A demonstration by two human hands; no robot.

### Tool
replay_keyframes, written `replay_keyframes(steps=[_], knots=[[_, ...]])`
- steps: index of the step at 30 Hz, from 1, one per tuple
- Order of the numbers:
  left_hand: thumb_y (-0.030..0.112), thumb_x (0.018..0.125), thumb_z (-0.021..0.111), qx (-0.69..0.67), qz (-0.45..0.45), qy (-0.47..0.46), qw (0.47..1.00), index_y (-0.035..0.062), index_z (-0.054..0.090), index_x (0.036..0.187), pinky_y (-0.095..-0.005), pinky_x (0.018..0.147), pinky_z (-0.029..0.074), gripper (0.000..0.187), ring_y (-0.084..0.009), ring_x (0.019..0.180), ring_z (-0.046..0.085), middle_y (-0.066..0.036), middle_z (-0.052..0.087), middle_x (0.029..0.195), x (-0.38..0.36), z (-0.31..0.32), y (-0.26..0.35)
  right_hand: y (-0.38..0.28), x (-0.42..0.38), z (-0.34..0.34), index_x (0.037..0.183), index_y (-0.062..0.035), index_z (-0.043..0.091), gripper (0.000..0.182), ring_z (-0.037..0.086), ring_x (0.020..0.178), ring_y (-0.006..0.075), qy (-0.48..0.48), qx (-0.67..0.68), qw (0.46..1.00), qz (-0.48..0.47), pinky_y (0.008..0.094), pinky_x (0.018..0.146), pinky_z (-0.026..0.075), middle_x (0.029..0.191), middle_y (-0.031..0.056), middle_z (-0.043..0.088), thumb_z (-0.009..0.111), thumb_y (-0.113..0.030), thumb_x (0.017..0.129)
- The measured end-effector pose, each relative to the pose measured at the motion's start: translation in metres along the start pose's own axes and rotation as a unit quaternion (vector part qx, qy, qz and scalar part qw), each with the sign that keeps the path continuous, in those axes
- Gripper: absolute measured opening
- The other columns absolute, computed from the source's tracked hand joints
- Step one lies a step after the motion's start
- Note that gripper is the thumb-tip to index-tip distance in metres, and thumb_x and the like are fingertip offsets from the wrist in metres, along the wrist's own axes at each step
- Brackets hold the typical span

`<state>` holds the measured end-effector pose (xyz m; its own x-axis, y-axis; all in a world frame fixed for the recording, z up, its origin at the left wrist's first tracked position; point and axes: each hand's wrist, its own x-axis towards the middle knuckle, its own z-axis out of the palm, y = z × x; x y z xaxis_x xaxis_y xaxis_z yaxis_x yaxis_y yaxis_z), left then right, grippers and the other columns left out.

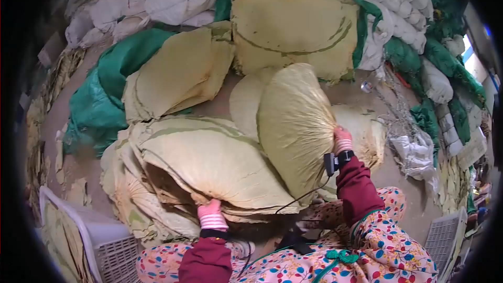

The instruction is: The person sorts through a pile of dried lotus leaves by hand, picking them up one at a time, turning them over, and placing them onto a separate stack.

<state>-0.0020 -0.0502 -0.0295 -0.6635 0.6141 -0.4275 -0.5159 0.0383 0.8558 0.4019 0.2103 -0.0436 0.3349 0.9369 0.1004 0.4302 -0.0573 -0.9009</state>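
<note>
Right hand (342,139) grips a pale-green leafy fan (293,120), left hand (211,211) a cream leafy sheet (212,160), by gathered edges (likely tearable elsewhere).

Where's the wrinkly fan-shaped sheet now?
The wrinkly fan-shaped sheet is just right of centre in the head view, its edge held by the right hand, with the sheet pile to its lower left.
</note>
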Motion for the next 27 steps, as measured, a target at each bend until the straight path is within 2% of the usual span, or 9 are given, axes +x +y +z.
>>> replay_keyframes(steps=[5,8,11,15,17,18,19,21,27], knots=[[0.001,0.065,0.067,-0.088,0.067,0.005,0.994,-0.0091,0.045,0.109,-0.0326,0.080,0.043,0.050,-0.0202,0.087,0.054,-0.011,0.054,0.103,0.022,-0.012,-0.038,0.017,0.033,-0.107,0.082,0.0030,0.057,0.024,0.056,0.071,0.0295,0.133,-0.350,0.926,0.042,0.0336,0.064,0.043,0.079,0.0188,0.059,0.047,-0.016,0.071],[-0.001,0.065,0.067,-0.055,-0.021,0.034,0.998,-0.0066,0.043,0.113,-0.0335,0.080,0.043,0.053,-0.0202,0.090,0.053,-0.010,0.053,0.105,0.056,-0.032,-0.070,0.035,0.048,-0.167,0.096,-0.0006,0.054,0.036,0.053,0.085,0.0340,0.248,-0.349,0.890,0.158,0.0365,0.075,0.041,0.089,0.0216,0.057,0.054,-0.025,0.069],[-0.005,0.064,0.061,-0.047,0.036,0.027,0.998,-0.0020,0.042,0.116,-0.0352,0.081,0.043,0.055,-0.0207,0.090,0.052,-0.009,0.053,0.106,0.055,-0.033,-0.069,0.003,0.030,-0.162,0.123,-0.0060,0.034,0.073,0.041,0.110,0.0292,0.405,-0.444,0.786,0.142,0.0365,0.093,0.032,0.117,0.0215,0.043,0.065,-0.034,0.063],[-0.005,0.066,0.057,0.014,0.009,0.003,1.000,-0.0006,0.039,0.118,-0.0329,0.081,0.042,0.056,-0.0192,0.092,0.050,-0.007,0.051,0.108,0.025,-0.004,-0.038,-0.041,0.001,-0.065,0.124,-0.0063,0.033,0.083,0.039,0.112,0.0281,0.132,-0.406,0.878,-0.217,0.0351,0.095,0.031,0.122,0.0168,0.040,0.070,-0.041,0.059],[-0.004,0.066,0.056,0.140,0.011,-0.028,0.990,-0.0019,0.038,0.118,-0.0320,0.081,0.042,0.054,-0.0184,0.092,0.050,-0.007,0.050,0.108,0.021,-0.001,-0.030,-0.128,-0.086,0.021,0.122,-0.0055,0.036,0.077,0.047,0.104,0.0308,-0.200,-0.287,0.932,-0.096,0.0353,0.087,0.038,0.116,0.0173,0.046,0.069,-0.040,0.062],[-0.003,0.068,0.055,0.116,0.024,-0.043,0.992,-0.0017,0.040,0.116,-0.0302,0.078,0.043,0.050,-0.0183,0.088,0.052,-0.008,0.052,0.106,0.007,0.010,-0.017,-0.151,-0.130,0.049,0.123,-0.0047,0.035,0.078,0.044,0.108,0.0307,-0.357,-0.171,0.915,-0.079,0.0352,0.090,0.036,0.119,0.0187,0.043,0.068,-0.040,0.062],[-0.003,0.068,0.055,0.136,-0.008,-0.044,0.990,-0.0022,0.042,0.114,-0.0297,0.077,0.044,0.048,-0.0184,0.087,0.052,-0.008,0.053,0.104,0.005,0.011,-0.016,-0.150,-0.170,0.081,0.124,-0.0035,0.034,0.080,0.042,0.110,0.0314,-0.400,-0.128,0.876,-0.237,0.0356,0.092,0.034,0.121,0.0196,0.041,0.068,-0.040,0.062],[-0.002,0.068,0.057,0.174,-0.072,-0.045,0.981,-0.0031,0.046,0.109,-0.0287,0.075,0.045,0.043,-0.0186,0.083,0.054,-0.008,0.054,0.101,0.003,0.009,-0.015,-0.180,-0.229,0.115,0.126,-0.0041,0.029,0.076,0.042,0.110,0.0320,-0.560,-0.033,0.802,-0.208,0.0318,0.091,0.035,0.122,0.0211,0.040,0.064,-0.038,0.068],[0.000,0.066,0.061,0.093,0.015,-0.051,0.994,-0.0063,0.047,0.107,-0.0279,0.076,0.044,0.044,-0.0189,0.082,0.055,-0.009,0.055,0.099,-0.004,0.014,0.003,-0.168,-0.226,0.140,0.099,-0.0069,0.052,0.028,0.057,0.076,0.0315,-0.511,-0.106,0.839,-0.158,0.0346,0.068,0.045,0.082,0.0176,0.058,0.051,-0.026,0.079]])
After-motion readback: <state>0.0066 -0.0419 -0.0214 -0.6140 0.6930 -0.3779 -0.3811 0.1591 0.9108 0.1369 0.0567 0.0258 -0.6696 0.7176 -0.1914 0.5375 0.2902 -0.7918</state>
